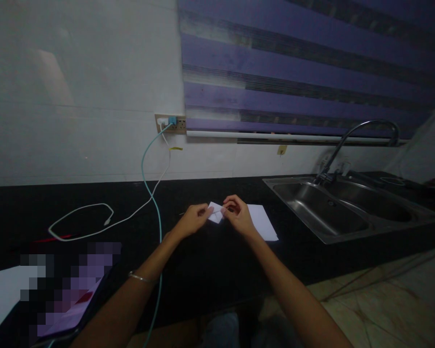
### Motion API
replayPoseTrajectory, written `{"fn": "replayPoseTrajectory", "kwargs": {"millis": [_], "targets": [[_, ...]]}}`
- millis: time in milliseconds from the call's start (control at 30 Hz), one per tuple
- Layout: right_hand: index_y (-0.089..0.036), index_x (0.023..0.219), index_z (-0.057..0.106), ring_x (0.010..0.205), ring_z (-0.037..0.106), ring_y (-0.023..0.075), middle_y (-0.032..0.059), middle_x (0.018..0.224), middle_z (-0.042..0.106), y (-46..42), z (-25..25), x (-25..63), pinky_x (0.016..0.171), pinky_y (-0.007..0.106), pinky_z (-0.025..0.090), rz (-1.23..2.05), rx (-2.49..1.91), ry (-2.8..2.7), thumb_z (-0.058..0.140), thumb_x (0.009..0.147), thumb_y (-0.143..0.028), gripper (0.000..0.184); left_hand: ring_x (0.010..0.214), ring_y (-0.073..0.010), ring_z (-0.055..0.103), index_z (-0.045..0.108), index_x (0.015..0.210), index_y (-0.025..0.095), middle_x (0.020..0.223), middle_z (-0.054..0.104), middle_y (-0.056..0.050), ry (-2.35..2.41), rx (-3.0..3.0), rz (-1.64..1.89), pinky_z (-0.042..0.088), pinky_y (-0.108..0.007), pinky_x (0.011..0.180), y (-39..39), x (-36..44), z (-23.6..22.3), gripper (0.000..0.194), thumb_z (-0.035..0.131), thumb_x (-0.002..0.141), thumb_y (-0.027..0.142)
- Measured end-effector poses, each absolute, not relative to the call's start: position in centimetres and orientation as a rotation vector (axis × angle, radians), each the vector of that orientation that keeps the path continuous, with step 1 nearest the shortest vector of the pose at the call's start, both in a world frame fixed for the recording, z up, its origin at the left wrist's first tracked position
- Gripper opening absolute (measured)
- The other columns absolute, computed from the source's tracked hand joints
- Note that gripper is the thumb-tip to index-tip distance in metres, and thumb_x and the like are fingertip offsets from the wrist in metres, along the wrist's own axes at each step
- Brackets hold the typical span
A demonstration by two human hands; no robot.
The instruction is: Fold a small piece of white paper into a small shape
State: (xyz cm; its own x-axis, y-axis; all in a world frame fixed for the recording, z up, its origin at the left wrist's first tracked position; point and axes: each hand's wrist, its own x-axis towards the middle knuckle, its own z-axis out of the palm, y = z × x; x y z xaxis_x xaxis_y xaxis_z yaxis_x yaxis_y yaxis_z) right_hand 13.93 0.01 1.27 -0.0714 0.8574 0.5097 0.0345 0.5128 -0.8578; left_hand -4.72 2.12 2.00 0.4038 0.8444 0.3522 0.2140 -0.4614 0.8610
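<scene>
A small white piece of folded paper (215, 215) is held between my two hands, just over the black countertop. My left hand (195, 217) pinches its left corner, the thumb lying on top. On the opposite side, my right hand (238, 214) grips the right corner between thumb and fingers, with the other fingers curled. Crease lines show on the paper's face. Beside my right hand a stack of white paper sheets (263, 223) lies flat, partly covered by that hand and wrist.
A steel double sink (329, 208) with a curved faucet (348, 135) is at the right. A teal cable (158, 227) crosses the black counter (203, 280) beneath my left arm. A white cable (79, 237) loops at left, near a blurred-out screen (79, 295) and white paper (2, 290).
</scene>
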Motion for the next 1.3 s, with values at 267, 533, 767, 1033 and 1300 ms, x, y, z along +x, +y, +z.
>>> {"fn": "replayPoseTrajectory", "kwargs": {"millis": [267, 533, 767, 1033, 1300], "targets": [[-0.02, 0.091, 0.056, 0.058, 0.051, 0.0106, -0.0023, 0.071, 0.056, 0.1, 0.9, 13.2, 0.053, 0.021, 0.039, 0.946, -0.858, -1.404, 0.064, 0.077, -0.031, 0.02, 0.065, -0.0162, 0.057, 0.068, 0.083, 0.011, 0.072, 0.066, -0.003, 0.912, 2.092, 0.979, 0.044, -0.025, 0.061, 1.8, -4.6, 2.1, 0.044, 0.042, 0.091, 0.045], [-0.015, 0.072, 0.064, 0.058, 0.051, 0.0129, 0.0003, 0.064, 0.057, 0.1, 0.5, 13.3, 0.053, 0.023, 0.038, 0.889, -0.947, -1.568, 0.062, 0.081, -0.043, 0.03, 0.076, -0.0179, 0.061, 0.069, 0.094, 0.014, 0.085, 0.07, -0.004, 0.812, 2.056, 0.977, 0.046, -0.027, 0.07, 1.5, -4.6, 2.3, 0.039, 0.043, 0.092, 0.042], [-0.015, 0.069, 0.06, 0.052, 0.044, 0.0111, -0.002, 0.058, 0.05, 0.0, 1.1, 13.7, 0.047, 0.022, 0.031, 0.734, -1.004, -1.529, 0.06, 0.083, -0.042, 0.03, 0.055, -0.0103, 0.051, 0.06, 0.08, 0.014, 0.063, 0.055, 0.002, 0.694, 1.839, 0.896, 0.041, -0.021, 0.054, 2.0, -5.7, 2.2, 0.029, 0.055, 0.086, 0.042], [-0.015, 0.074, 0.063, 0.058, 0.049, 0.0129, -0.0003, 0.063, 0.055, -0.1, 1.4, 13.5, 0.053, 0.023, 0.037, 0.676, -0.941, -1.445, 0.058, 0.085, -0.039, 0.027, 0.059, -0.0133, 0.064, 0.058, 0.088, 0.015, 0.073, 0.065, -0.001, 0.707, 1.68, 1.17, 0.05, -0.025, 0.06, 2.0, -5.0, 2.5, 0.027, 0.073, 0.073, 0.032], [-0.015, 0.075, 0.065, 0.059, 0.052, 0.0145, 0.0009, 0.064, 0.058, -0.5, 1.8, 13.4, 0.055, 0.024, 0.038, 0.62, -0.99, -1.462, 0.056, 0.086, -0.041, 0.03, 0.048, -0.0107, 0.059, 0.061, 0.08, 0.013, 0.064, 0.069, -0.004, 0.86, 1.638, 1.263, 0.039, -0.018, 0.043, 1.9, -4.6, 2.3, 0.026, 0.07, 0.076, 0.037]]}}
